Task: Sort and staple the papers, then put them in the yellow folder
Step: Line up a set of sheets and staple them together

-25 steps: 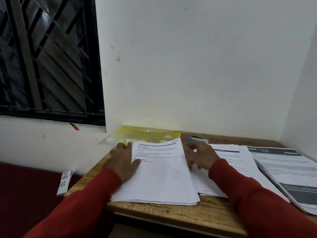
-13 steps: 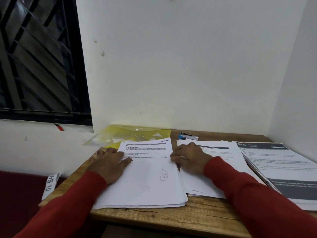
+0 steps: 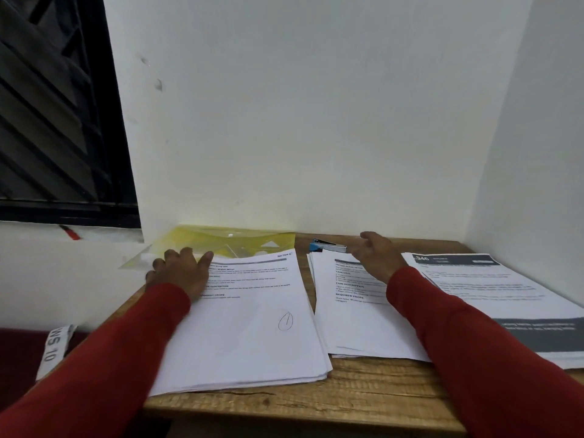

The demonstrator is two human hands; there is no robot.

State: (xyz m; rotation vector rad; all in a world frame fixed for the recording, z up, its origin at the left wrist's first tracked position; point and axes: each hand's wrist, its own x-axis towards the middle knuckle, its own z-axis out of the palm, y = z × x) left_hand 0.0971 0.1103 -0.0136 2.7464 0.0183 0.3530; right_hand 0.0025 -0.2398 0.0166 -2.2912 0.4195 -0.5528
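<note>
Left hand [image 3: 181, 271] lies flat, fingers [image 3: 172, 256] spread, on the far left corner of the left paper stack [image 3: 252, 327], gripping nothing. Right hand [image 3: 377, 259] hovers over the middle paper stack [image 3: 350, 327], fingers loosely extended (nothing held), just beside the stapler [image 3: 327, 247]. Yellow folder [image 3: 234, 241] lies on the counter [image 3: 347, 396] against the wall.

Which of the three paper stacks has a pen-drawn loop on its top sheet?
The leftmost stack, under the left hand. Its top sheet carries a hand-drawn oval low on the page; the middle stack and the dark-banded right stack show only print.
</note>
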